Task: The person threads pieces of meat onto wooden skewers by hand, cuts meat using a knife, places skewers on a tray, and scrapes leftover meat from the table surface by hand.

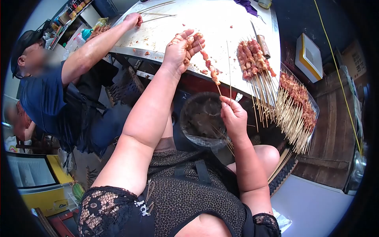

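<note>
My left hand is raised over the table's near edge, palm up, with curled fingers around small pieces of raw meat at the upper end of a skewer. My right hand pinches the lower end of that bamboo skewer. Several chunks of raw meat are threaded along it, and it leans up toward my left hand. A second, bare skewer also rises from my right hand. Right of it, a pile of loaded meat skewers lies on the table, handles toward me.
A tray of many meat skewers stands at the right. Below the white table is a dark bucket. A knife lies near the pile. At left, a co-worker reaches over the table beside bare skewers.
</note>
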Demonstrator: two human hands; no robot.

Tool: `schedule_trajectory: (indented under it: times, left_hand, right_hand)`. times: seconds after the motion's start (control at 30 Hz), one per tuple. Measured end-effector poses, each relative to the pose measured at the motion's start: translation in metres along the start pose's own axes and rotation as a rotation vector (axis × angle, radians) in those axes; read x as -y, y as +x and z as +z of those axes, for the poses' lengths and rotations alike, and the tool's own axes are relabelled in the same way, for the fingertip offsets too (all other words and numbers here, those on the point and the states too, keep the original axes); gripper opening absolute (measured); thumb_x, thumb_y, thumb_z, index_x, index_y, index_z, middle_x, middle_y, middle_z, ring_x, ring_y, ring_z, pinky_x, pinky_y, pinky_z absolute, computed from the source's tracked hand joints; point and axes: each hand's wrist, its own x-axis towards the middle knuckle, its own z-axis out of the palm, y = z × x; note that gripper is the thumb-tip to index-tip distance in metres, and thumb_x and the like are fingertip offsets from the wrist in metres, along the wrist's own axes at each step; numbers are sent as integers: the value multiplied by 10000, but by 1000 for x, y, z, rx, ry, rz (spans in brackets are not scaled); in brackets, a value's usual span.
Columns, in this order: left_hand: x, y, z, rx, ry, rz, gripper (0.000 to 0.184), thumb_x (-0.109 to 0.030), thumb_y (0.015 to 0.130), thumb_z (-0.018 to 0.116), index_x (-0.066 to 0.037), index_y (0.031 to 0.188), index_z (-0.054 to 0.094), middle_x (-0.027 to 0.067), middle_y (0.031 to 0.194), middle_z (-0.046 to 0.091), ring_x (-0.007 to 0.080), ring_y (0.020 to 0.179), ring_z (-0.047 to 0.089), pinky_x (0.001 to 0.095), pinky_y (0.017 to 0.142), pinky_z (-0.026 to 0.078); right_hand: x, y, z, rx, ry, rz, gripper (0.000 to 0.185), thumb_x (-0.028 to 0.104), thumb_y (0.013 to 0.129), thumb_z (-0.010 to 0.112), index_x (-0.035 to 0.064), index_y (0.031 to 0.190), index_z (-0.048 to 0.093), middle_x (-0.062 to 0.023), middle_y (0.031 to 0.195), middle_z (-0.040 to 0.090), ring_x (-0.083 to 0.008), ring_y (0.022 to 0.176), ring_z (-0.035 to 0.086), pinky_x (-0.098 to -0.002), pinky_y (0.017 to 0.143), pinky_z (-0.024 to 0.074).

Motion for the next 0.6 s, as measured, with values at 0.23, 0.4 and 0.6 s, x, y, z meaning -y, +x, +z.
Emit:
schedule_trajectory:
  times: [0.23,0.4,0.6]
  left_hand:
    - [-2,-2,0,-50,-86,5,278,-161,957,443,38,1151,436,230,1053,577,323,956,621,431,858,537]
    - [1,-3,-2,-5,-65,-10,248,-145,950,459,25,1131,453,218,1031,587,308,937,631,417,843,549]
    - [3,-4,-3,-19,-53,-17,219,-75,934,471,-4,1140,456,192,1011,600,269,894,650,356,783,579]
  right_hand:
    - [4,-3,2,4,11,-5,206,52,897,548,-7,1078,626,48,692,526,-20,578,450,-164,526,362]
    - [-3,1,-2,-1,18,-17,211,47,896,548,-9,1084,625,47,697,531,-19,581,454,-163,531,370]
    - [-3,3,-4,-14,-88,-95,199,49,892,558,1,1066,642,47,689,534,-21,579,460,-171,529,381]
